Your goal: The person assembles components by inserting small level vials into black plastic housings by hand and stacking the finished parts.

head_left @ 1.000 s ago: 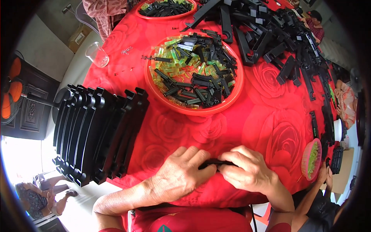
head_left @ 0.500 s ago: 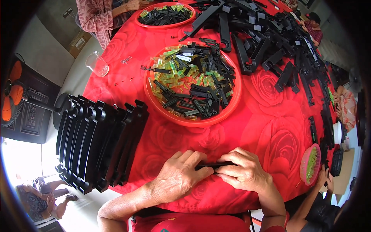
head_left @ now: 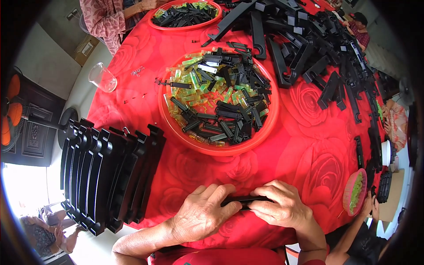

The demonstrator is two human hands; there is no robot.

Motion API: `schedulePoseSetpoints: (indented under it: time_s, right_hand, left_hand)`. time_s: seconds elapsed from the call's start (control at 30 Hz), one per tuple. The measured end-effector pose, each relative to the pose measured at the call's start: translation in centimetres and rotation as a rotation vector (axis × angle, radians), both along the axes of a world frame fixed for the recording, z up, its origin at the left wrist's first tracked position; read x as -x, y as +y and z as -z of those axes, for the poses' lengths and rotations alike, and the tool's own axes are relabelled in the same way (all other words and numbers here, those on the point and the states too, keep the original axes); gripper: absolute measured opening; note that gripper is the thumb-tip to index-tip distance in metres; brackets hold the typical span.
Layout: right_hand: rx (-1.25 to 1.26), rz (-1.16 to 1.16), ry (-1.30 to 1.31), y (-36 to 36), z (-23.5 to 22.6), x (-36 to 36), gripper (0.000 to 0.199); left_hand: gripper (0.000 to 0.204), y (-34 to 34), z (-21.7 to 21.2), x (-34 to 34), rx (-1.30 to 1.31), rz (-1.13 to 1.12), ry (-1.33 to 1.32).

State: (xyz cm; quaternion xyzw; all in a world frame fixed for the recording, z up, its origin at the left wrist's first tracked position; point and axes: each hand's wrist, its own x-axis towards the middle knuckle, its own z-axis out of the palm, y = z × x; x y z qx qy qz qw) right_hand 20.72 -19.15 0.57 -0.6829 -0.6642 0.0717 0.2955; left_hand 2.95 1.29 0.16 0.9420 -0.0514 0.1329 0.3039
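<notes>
Between my two hands, close to the table's near edge, is a small black plastic strip (head_left: 242,202), mostly covered by the fingers. My left hand (head_left: 205,209) grips its left end, thumb in front and fingers behind. Fingers of my right hand (head_left: 283,203) are wrapped round the right end. Straight ahead of the hands stands a round red tray (head_left: 219,149) holding black plastic clips and yellow-green transparent pieces with small bubble vials. To the left of my hands, a row of long black plastic bars (head_left: 110,174) stands side by side.
A big heap of black plastic bars (head_left: 304,48) covers the far right. Farther back is another red tray (head_left: 187,26). A clear plastic cup (head_left: 104,77) lies at the left edge. A pink basket (head_left: 354,192) with green pieces stands at right, near another person's hands.
The view has shifted slightly, so the table's things sit a little differently in it. Both hands keep their grip on the black strip, which now shows a little more between them.
</notes>
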Motion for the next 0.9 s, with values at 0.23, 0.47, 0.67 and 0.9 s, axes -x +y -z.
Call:
schedulePoseSetpoints:
  time_s: [0.23,0.47,0.67,0.9]
  right_hand:
    - [-0.010,0.007,0.002,0.0,0.0,0.1,0.026]
    - [-0.017,0.020,-0.006,-0.1,0.0,0.4,0.028]
    - [-0.028,0.025,-0.017,0.1,0.1,0.6,0.020]
    - [-0.040,-0.004,-0.043,-0.2,-0.1,-0.1,0.021]
  left_hand:
    - [0.027,0.5,0.2,0.2,-0.007,0.037,-0.023]
    - [0.029,0.6,-0.5,0.0,-0.001,0.079,0.005]
    - [0.030,0.4,-0.3,0.1,0.023,0.083,0.053]
    - [0.029,0.4,-0.4,0.5,-0.023,0.049,0.005]
